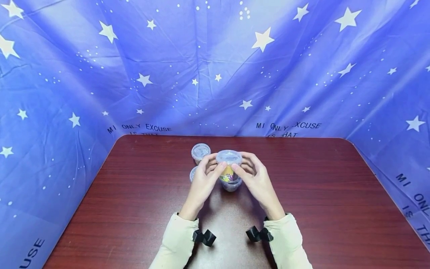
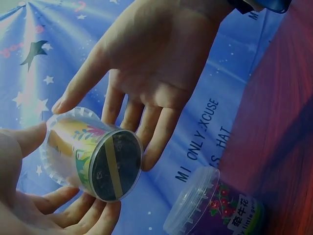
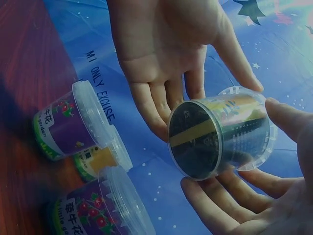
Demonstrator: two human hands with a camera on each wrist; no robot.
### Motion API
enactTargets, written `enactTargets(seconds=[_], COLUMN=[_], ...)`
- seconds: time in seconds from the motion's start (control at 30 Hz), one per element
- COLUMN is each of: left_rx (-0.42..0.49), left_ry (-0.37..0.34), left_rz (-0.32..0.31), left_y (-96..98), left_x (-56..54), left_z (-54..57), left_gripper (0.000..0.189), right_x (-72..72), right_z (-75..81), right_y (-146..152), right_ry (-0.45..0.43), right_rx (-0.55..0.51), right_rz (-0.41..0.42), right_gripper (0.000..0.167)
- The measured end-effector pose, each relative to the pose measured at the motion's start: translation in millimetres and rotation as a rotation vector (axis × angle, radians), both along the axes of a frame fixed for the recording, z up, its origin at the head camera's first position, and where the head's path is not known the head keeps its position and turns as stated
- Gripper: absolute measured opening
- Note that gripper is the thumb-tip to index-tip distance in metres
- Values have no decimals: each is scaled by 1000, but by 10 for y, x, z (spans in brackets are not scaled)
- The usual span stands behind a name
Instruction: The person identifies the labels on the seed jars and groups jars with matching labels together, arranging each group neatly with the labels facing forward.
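Both hands hold a clear lidded plastic cup [image 1: 228,174] upright between them, raised in front of me. Its printed label is yellow with flowers. Seen from below in the left wrist view, the cup's base [image 2: 116,165] shows dark contents and a yellow stripe. My left hand [image 1: 204,181] grips one side and my right hand [image 1: 258,181] the other, thumbs on the near face and fingers round the flanks. Just below in the head view, another lidded cup [image 1: 231,186] is partly covered by the held one. In the right wrist view, a purple-labelled cup [image 3: 85,208] carries red flowers.
Two more lidded cups stand on the dark red wooden table [image 1: 141,194]: a back cup [image 1: 201,151] and a cup [image 1: 193,174] partly hidden behind my left hand. A blue starry cloth [image 1: 188,97] hangs around the table's back and sides.
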State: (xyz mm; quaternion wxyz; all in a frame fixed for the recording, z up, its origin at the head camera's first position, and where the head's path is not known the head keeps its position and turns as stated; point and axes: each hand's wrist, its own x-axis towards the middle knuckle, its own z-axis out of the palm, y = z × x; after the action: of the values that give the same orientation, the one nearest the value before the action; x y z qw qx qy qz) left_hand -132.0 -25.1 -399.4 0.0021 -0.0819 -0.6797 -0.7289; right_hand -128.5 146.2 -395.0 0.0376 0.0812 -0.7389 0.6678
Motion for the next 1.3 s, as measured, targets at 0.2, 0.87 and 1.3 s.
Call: enactTargets(seconds=[0.2, 0.87, 1.3], left_rx=[13, 33, 15], left_ry=[-30, -22, -12], left_rz=[-22, -63, -50], left_y=[-67, -79, -87], left_x=[-29, -15, -19], left_z=[-6, 26, 30], left_gripper=[45, 42, 45], right_x=[5, -10, -14], right_z=[15, -21, -6], right_y=[39, 44, 16], right_ry=[15, 61, 46], right_rx=[-5, -67, -30], right_rz=[62, 43, 13], right_gripper=[42, 45, 44])
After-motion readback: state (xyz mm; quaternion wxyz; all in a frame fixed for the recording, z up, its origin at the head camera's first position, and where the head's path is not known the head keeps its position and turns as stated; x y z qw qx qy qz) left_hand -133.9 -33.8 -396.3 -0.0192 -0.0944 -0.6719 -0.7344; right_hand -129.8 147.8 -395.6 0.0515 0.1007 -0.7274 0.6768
